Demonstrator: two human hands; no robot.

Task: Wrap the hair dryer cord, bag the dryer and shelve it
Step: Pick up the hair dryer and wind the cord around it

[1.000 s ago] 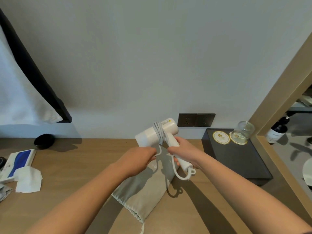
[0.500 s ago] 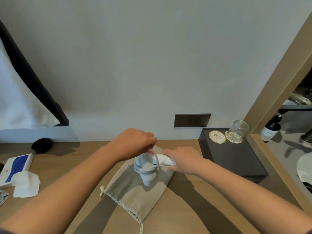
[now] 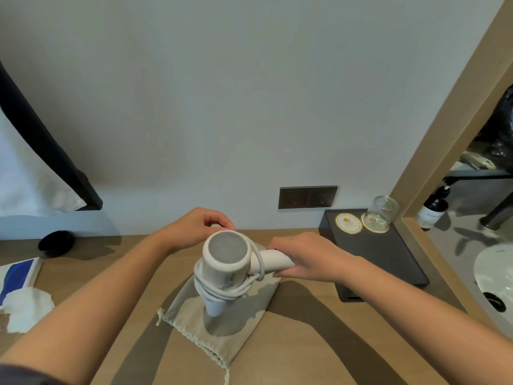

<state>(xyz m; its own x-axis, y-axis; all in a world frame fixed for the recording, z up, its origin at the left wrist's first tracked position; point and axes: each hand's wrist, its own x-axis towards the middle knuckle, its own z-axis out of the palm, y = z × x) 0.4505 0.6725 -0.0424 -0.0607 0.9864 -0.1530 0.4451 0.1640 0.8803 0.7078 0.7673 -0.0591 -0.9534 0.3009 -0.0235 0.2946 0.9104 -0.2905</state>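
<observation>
The white hair dryer (image 3: 225, 262) is held above the wooden counter, its round rear grille facing me and its nozzle pointing down. The grey cord (image 3: 222, 291) is wound several times round the barrel. My right hand (image 3: 302, 257) grips the dryer's handle, which points right. My left hand (image 3: 198, 227) is just behind the barrel with fingers curled, pinching something small and white, probably the cord's end. A beige drawstring bag (image 3: 222, 333) lies flat on the counter under the dryer.
A black tray (image 3: 388, 259) with two coasters and an upturned glass (image 3: 381, 211) sits at the right. Wall sockets (image 3: 307, 197) are behind it. White tissue (image 3: 26, 308), a blue-white box (image 3: 16, 276) and a black dish (image 3: 56, 243) lie left. A sink (image 3: 494, 270) is at far right.
The dryer has been turned, so its rear grille now faces me and the nozzle points down. My left hand has moved behind the barrel with the cord; the right keeps the handle.
</observation>
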